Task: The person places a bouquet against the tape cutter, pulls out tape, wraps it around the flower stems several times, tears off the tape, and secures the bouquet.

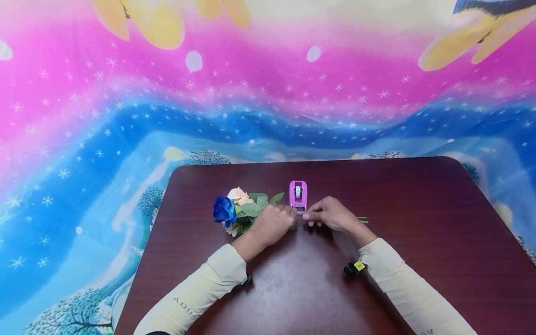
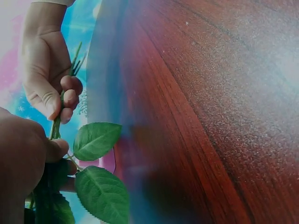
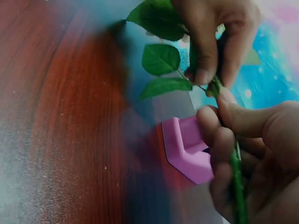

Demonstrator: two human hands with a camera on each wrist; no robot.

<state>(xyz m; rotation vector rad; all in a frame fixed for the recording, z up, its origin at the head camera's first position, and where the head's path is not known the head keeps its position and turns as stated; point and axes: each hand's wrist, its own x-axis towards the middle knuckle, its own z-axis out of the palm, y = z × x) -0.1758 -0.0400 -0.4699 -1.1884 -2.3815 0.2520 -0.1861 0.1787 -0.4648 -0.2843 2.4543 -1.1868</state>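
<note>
A small bunch of flowers lies sideways over the table, with a blue rose [image 1: 224, 211], a pale peach rose [image 1: 238, 196] and green leaves [image 2: 102, 193] at its left end. My left hand [image 1: 272, 224] grips the green stems [image 3: 238, 186] just below the leaves. Close beside it, my right hand [image 1: 332, 215] pinches the same stems between thumb and fingers, and their cut ends [image 1: 363, 220] stick out to its right. Directly beyond both hands stands a pink tape dispenser [image 1: 298, 191] with a roll of clear tape. In the right wrist view the dispenser [image 3: 187, 154] is partly hidden by the right fingers.
The dark red-brown wooden table [image 1: 418, 209] has rounded far corners. Behind it hangs a pink and blue printed cloth [image 1: 268, 93]. Black wrist cameras sit under both cuffs, the right one [image 1: 353, 269] with a yellow tag.
</note>
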